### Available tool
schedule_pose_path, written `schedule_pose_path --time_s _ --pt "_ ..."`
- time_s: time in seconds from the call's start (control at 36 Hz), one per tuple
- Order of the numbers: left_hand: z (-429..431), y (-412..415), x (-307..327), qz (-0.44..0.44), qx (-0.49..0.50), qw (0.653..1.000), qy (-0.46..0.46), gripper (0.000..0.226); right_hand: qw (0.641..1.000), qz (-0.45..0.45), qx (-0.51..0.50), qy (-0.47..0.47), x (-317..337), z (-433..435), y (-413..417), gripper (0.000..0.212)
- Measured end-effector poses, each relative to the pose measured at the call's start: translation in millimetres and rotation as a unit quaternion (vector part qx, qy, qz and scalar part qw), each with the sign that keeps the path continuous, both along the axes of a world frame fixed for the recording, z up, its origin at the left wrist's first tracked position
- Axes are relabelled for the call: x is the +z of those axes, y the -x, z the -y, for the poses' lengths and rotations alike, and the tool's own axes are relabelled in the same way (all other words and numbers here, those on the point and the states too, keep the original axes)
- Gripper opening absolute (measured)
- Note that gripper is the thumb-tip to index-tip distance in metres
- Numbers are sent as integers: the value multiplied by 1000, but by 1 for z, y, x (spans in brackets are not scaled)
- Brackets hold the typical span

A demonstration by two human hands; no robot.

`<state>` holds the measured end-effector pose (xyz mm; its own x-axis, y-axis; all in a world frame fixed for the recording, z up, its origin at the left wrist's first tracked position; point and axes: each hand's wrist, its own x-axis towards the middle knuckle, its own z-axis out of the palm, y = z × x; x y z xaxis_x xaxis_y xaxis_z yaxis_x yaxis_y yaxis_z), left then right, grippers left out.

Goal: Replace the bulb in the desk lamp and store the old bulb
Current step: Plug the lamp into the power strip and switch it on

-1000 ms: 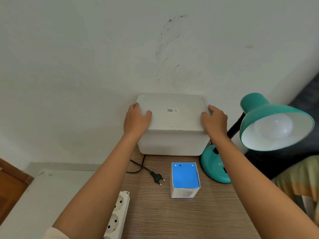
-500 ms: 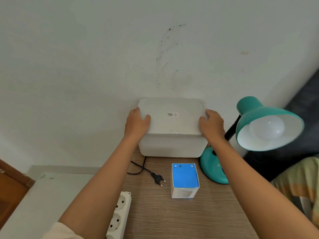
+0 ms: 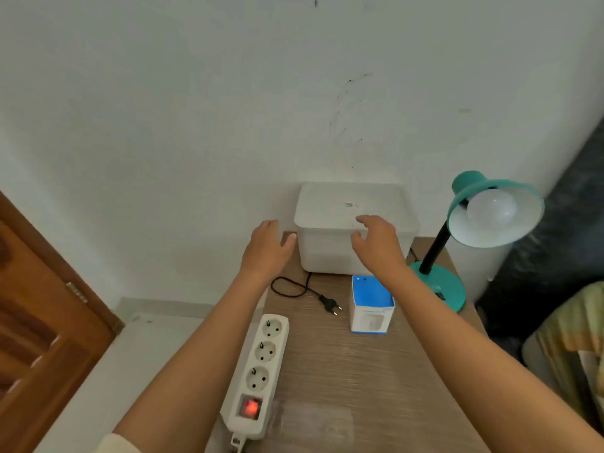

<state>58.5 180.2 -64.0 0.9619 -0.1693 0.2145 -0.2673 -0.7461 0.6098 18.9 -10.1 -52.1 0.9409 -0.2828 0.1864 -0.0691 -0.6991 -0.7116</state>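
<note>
Frosted and round, the bulb (image 3: 492, 209) sits screwed in the teal lamp (image 3: 490, 210) at right of centre, facing you. Judge it light, smooth and breakable: cup its widest part with your fingertips and twist gently, steadying the shade. Both your hands are empty with fingers spread, the left hand (image 3: 268, 248) just beside the white lidded box (image 3: 330, 207), the right hand (image 3: 377, 245) in front of it. The blue carton (image 3: 371, 304) below probably holds the spare, though its print is blurred.

The near right of the table (image 3: 376, 371) is free; power strip (image 3: 258, 371) blocks left, box (image 3: 371, 305) and lamp (image 3: 457, 256) stand farther.
</note>
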Motion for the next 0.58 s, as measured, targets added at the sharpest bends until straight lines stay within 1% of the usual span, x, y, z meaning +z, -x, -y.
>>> schedule_pose_path --time_s 0.11,0.25,0.31,0.39,0.44,0.5,0.58 --pt "-18 41 -29 -39 16 997 -62 57 999 -11 42 4 -23 -32 19 42" --pt "-38 79 -76 -106 33 992 -67 65 995 -58 78 -1 -64 -61 35 35" --pt "-44 90 -93 -124 40 990 -62 66 994 -73 80 7 -80 -66 38 32" --pt "-48 100 -114 -138 41 988 -48 58 992 -101 70 16 -98 -70 35 36" --pt "-47 106 -123 -157 38 986 -33 68 991 -119 66 16 -107 -72 28 43" --pt "-45 109 -129 -169 41 985 -13 80 990 -132 53 18 -117 -72 20 45" --pt "-43 111 -134 -157 55 986 5 82 988 -144 36 50 -130 -74 9 38"
